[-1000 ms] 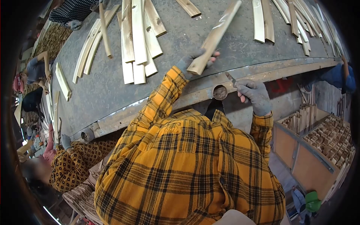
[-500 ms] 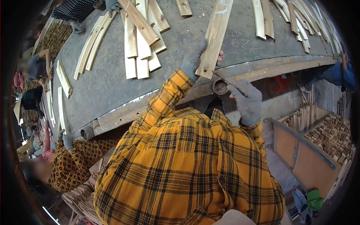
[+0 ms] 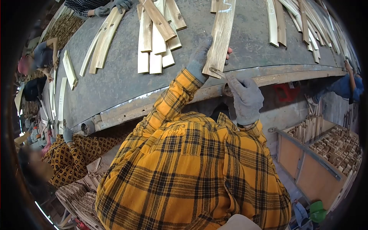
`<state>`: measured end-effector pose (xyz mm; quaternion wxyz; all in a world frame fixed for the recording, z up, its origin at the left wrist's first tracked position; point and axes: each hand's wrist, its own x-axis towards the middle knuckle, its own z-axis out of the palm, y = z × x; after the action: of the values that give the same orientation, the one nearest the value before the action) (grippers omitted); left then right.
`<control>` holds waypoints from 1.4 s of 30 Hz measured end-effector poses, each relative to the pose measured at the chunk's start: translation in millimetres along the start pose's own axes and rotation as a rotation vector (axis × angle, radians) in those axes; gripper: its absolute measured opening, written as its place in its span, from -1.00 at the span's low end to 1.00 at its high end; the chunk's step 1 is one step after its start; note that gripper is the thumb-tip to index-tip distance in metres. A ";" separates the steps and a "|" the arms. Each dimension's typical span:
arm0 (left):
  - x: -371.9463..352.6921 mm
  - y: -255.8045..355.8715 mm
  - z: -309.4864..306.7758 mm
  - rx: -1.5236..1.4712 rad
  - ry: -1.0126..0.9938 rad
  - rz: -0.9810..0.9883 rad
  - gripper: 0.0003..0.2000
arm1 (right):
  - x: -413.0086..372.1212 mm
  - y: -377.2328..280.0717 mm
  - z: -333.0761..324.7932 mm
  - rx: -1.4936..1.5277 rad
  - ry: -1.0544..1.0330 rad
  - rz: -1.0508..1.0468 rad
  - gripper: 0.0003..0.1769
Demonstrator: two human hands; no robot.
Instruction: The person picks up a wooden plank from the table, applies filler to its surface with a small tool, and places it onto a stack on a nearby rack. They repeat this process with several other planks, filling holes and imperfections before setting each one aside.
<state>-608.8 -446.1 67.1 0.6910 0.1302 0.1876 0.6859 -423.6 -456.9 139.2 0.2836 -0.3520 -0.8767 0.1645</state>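
My left hand [image 3: 200,61], in a grey glove, is closed around a wooden slat [image 3: 222,38] that slants over the table's near edge; bare fingertips show at its right side. My gloved right hand [image 3: 247,100] grips a small putty knife [image 3: 218,72]. The knife's tip touches the slat's near end, over the knot there. A round cup [image 3: 227,90] at the table edge is mostly hidden behind my right hand.
Crossed slats [image 3: 155,42] lie on the grey table [image 3: 122,84] to the left, more slats [image 3: 306,23] to the right. Co-workers' gloved hands [image 3: 122,4] are at upper left. A wooden crate [image 3: 299,157] of short pieces stands at right.
My right hand has moved the putty knife up and left from beside the cup onto the slat's knot. My left hand still holds the slat. The view has shifted slightly.
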 end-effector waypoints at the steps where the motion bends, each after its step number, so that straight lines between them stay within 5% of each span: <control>1: 0.3 0.0 -0.8 -0.031 -0.008 -0.009 -0.38 | -0.9 2.1 0.6 -0.050 0.009 -0.020 -0.63; 6: 1.2 -1.0 -5.8 -0.116 -0.053 -0.039 -0.39 | 0.7 3.9 -8.1 -0.312 0.007 -0.040 -0.63; 18: -6.5 2.8 -4.2 -0.007 0.076 -0.053 -0.41 | -11.1 -7.4 0.1 -0.196 -0.049 -0.040 -0.60; 24: -0.9 0.3 -20.4 -0.060 0.057 -0.100 -0.43 | -6.3 4.0 0.7 0.167 -0.099 0.175 -0.58; 30: -1.5 -2.5 -24.4 -0.085 0.096 -0.099 -0.44 | -3.5 -2.3 6.5 -0.079 -0.065 0.031 -0.61; 36: -1.7 -2.9 -26.4 -0.077 0.090 -0.075 -0.43 | -8.3 9.7 6.5 0.295 -0.211 0.200 -0.65; 42: -3.1 -6.1 -25.7 -0.083 0.102 -0.089 -0.43 | -5.1 9.4 19.3 0.105 -0.070 0.161 -0.67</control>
<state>-614.5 -451.3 41.6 0.7150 0.0580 0.1994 0.6676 -427.5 -455.6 117.5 0.2568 -0.4000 -0.8451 0.2446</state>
